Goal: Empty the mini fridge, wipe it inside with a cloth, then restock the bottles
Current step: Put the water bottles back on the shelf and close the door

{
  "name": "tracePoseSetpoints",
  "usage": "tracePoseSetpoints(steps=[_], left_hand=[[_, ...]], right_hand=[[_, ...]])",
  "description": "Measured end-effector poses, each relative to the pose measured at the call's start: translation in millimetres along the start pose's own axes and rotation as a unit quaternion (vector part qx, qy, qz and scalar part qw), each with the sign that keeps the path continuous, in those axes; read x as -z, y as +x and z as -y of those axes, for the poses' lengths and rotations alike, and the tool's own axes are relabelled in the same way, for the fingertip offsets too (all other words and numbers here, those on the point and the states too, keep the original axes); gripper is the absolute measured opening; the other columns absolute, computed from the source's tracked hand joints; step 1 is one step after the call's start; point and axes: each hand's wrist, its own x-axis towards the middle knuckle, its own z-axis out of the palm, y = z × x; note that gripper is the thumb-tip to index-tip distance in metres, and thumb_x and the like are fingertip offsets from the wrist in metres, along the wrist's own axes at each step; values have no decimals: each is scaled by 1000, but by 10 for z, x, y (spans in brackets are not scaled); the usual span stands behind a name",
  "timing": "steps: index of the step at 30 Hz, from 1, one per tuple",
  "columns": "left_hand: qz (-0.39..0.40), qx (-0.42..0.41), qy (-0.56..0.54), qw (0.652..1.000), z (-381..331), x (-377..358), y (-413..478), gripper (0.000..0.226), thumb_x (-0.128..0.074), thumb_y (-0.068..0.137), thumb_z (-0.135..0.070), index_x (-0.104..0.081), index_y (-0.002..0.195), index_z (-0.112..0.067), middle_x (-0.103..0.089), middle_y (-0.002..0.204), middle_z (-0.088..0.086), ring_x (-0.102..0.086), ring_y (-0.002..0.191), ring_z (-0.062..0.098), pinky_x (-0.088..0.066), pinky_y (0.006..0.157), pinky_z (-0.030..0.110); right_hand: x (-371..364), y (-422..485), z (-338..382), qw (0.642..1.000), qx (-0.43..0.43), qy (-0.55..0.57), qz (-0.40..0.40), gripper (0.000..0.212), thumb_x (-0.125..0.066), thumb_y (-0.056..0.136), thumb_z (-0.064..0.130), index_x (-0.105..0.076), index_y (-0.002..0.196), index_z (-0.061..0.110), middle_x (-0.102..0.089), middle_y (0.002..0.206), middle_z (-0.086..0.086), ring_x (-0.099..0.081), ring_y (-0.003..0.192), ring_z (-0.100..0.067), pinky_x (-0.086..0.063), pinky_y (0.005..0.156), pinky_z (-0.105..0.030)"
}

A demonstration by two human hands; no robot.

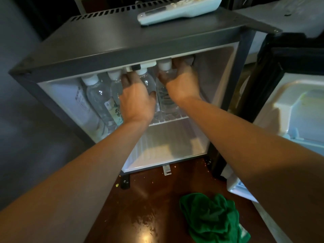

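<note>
Grip: left hand (pixel 136 100), right hand (pixel 180 79), 1 bottle (pixel 165 97) each.

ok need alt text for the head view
The left hand and right hand each grip a clear bottle on the wire shelf of the open mini fridge. A green cloth lies in front, a white remote on top.

A white remote control (pixel 178 11) lies slantwise and face up at the back. Lower down, a glossy dark-brown wooden surface (pixel 149 207) catches a spot of reflected light and is scattered with pale crumbs (pixel 117 185). A small white plastic piece (pixel 166 170) lies on it. Crumpled white fabric (pixel 289 14) shows in the far right corner.
</note>
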Motion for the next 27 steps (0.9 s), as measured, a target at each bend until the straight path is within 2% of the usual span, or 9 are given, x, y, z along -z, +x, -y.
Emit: tracePoseSetpoints(steps=[5, 9, 11, 14, 17, 20, 22, 27], left_hand=[[-10, -2, -16, 1000, 1, -28, -18, 65, -68, 88, -14, -33, 142, -7, -32, 150, 16, -53, 118, 39, -42, 96, 38], [24, 3, -3, 1000, -51, 28, -23, 63, -66, 87, -8, -32, 140, -4, -29, 148, 19, -54, 113, 43, -43, 92, 40], [45, 4, 0, 999, -64, 115, -43, 60, -66, 88, -11, -34, 138, -2, -34, 144, 19, -53, 115, 42, -44, 91, 40], [75, -21, -2, 997, -47, 258, -109, 63, -66, 89, -24, -32, 139, -5, -41, 138, 17, -50, 119, 40, -44, 92, 45], [156, -49, 23, 986, 59, 381, -162, 67, -64, 87, -32, -32, 142, -16, -42, 138, 12, -44, 126, 35, -42, 93, 44], [219, -69, 50, 972, 150, 549, -217, 46, -65, 84, -39, -48, 122, -20, -54, 121, 7, -52, 113, 29, -42, 81, 35], [252, -74, 60, 963, 173, 690, -286, 43, -65, 85, -42, -51, 120, -19, -58, 116, 5, -55, 106, 26, -43, 79, 34], [267, -111, 55, 956, 120, 1032, -475, 47, -65, 87, -37, -51, 129, -21, -58, 127, 7, -52, 116, 27, -41, 84, 29]], right_hand=[[46, -101, -119, 996, 34, -71, 39, 54, -68, 82, 32, -51, 131, 17, -53, 131, -8, -49, 122, -32, -45, 100, -43], [149, -140, -168, 988, -8, -120, 92, 69, -67, 85, 32, -34, 144, 15, -37, 144, -11, -44, 129, -32, -41, 105, -38], [201, -170, -158, 984, -40, -133, 108, 71, -66, 87, 30, -30, 146, 14, -32, 148, -12, -43, 131, -34, -40, 105, -38], [239, -207, -109, 977, -76, -162, 120, 62, -63, 88, 29, -36, 140, 11, -38, 144, -17, -46, 128, -36, -41, 101, -39], [298, -327, -26, 962, -103, -196, 161, 53, -60, 88, 34, -45, 132, 10, -48, 136, -17, -52, 122, -35, -45, 95, -37], [397, -509, 57, 945, -118, -229, 201, 49, -59, 86, 36, -54, 127, 10, -54, 131, -15, -56, 114, -33, -47, 88, -35], [489, -627, 129, 937, -116, -239, 224, 40, -59, 86, 33, -62, 119, 9, -61, 122, -12, -60, 106, -29, -47, 81, -32], [824, -953, 418, 935, -97, -246, 237, 39, -63, 88, 33, -63, 118, 8, -62, 118, -10, -58, 108, -26, -49, 91, -36]])
